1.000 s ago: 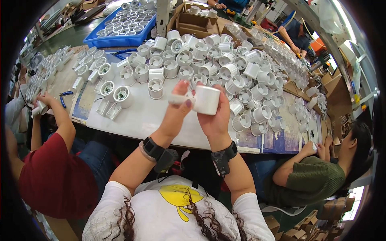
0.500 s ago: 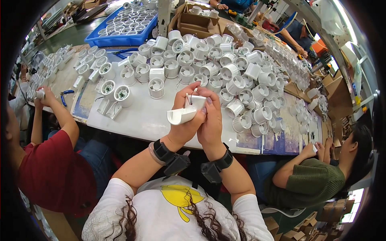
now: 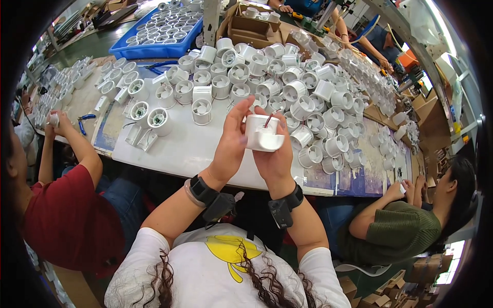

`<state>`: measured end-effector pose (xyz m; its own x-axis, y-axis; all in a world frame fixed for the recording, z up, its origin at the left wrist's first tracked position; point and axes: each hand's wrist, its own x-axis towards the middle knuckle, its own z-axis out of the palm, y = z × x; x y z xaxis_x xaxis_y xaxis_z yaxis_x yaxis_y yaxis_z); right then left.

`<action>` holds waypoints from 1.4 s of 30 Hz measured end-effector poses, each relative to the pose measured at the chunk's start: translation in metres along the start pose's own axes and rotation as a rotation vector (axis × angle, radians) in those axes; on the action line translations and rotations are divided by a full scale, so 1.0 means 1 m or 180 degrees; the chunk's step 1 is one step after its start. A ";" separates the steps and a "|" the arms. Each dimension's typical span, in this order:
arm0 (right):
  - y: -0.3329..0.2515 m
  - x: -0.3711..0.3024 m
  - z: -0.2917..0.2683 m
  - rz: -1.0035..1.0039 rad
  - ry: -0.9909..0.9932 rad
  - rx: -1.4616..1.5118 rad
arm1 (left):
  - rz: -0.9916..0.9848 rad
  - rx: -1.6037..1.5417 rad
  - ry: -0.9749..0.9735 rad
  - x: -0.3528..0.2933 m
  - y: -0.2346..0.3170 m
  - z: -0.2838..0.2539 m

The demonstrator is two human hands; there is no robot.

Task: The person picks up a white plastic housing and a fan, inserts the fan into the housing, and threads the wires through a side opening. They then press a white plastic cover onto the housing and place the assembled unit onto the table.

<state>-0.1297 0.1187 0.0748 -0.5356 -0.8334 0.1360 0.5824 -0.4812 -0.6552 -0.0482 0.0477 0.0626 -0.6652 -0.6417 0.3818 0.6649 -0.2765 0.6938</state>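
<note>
A white plastic housing [image 3: 260,137] with a curved lip and a dark red wire at its top is between my two hands, above the near part of the table. My right hand [image 3: 276,165] holds it from below and the right, its fingers partly hidden behind it. My left hand [image 3: 232,139] is at the housing's left side, fingers stretched up and apart; its thumb is blurred beside the housing, and contact is unclear. Just beyond lies a large heap of white round fan housings [image 3: 294,91]. Two white cups with green circuit boards [image 3: 158,118] stand to the left.
A blue tray [image 3: 149,51] of round white parts is at the back left, near a cardboard box [image 3: 251,32]. Blue-handled pliers [image 3: 82,123] lie on the left. Co-workers sit on both sides, one in a red shirt [image 3: 72,220], one in a green top [image 3: 398,231].
The housing has turned from lying sideways to upright and shifted right. My left hand has loosened from around it and its fingers have straightened, while my right hand has come under it.
</note>
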 end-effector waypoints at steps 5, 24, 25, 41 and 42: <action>0.007 0.001 -0.005 0.0059 -0.0167 0.0076 | 0.0101 0.0523 -0.0036 0.001 -0.008 -0.001; -0.003 0.011 -0.023 0.0101 0.0241 0.0781 | 0.0133 0.0022 -0.0285 -0.004 -0.016 0.012; -0.002 0.011 -0.027 0.0167 0.0281 0.0932 | 0.0131 0.0018 -0.0285 -0.004 -0.016 0.011; 0.008 0.019 -0.034 0.0363 0.0202 0.1484 | 0.0589 0.0939 -0.0224 -0.004 -0.020 0.011; 0.010 0.022 -0.033 0.0315 0.0059 0.1649 | 0.0726 0.1237 -0.0259 -0.002 -0.021 0.007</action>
<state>-0.1554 0.1047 0.0464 -0.4707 -0.8790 0.0757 0.8542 -0.4756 -0.2102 -0.0629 0.0597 0.0518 -0.5514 -0.5925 0.5873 0.6310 0.1642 0.7582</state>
